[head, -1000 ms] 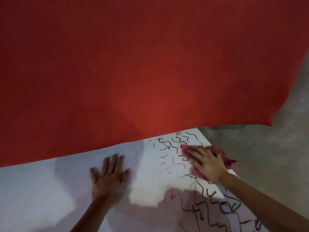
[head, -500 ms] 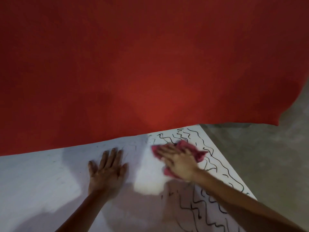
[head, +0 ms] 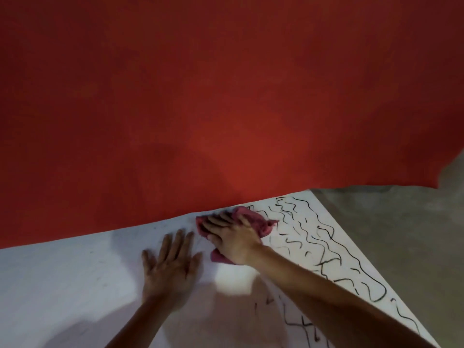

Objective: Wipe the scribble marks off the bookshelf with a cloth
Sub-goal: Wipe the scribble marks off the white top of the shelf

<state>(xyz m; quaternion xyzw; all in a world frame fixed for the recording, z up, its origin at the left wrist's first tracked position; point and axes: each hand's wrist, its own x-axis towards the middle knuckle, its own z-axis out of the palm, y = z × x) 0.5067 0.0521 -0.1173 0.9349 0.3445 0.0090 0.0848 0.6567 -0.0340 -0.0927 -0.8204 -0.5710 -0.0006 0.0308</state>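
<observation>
Sweeping over, the cloth (head: 261, 219) is brought just beside the left hand (head: 170, 270), splayed flat on the bookshelf (head: 62, 272), and pressed by the straight-fingered right hand (head: 233, 237); scribble marks (head: 324, 237) beyond it are yet uncleared.

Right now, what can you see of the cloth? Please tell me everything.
The cloth is pinkish red, soft-looking fabric, crumpled into a bunch. It lies on the white bookshelf near its far edge. The right hand presses on it with straight fingers and covers its middle; folds stick out beyond the fingers and beside the wrist. Black scribble marks begin just to its right.
</observation>
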